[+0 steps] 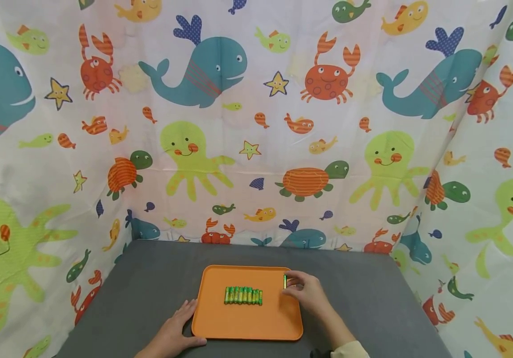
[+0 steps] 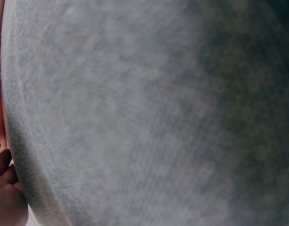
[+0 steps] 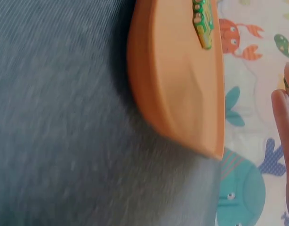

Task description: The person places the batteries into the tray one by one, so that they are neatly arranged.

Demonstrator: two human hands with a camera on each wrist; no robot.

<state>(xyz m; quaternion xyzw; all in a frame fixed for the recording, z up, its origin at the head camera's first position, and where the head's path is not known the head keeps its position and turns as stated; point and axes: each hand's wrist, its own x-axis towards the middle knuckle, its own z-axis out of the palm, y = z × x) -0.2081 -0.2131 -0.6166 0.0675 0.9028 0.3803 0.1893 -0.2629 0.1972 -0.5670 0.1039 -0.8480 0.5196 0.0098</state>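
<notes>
An orange tray (image 1: 247,324) lies on the dark grey table. On it, slightly left of centre, several green and gold batteries (image 1: 243,295) stand side by side in a row; those at the right end look smaller. Above the tray's right side, my right hand (image 1: 306,293) pinches one more green battery (image 1: 285,281) upright between thumb and fingers. My left hand (image 1: 176,329) rests at the tray's left front corner, fingers along the left edge and thumb near the front edge. The right wrist view shows part of the battery row (image 3: 202,23) and, at its border, the pinching fingers (image 3: 282,113).
Grey table surface (image 1: 158,268) surrounds the tray. A white curtain (image 1: 256,199) printed with sea animals hangs behind the table and along both sides. Blurred grey fabric-like surface (image 2: 111,103) fills most of the left wrist view.
</notes>
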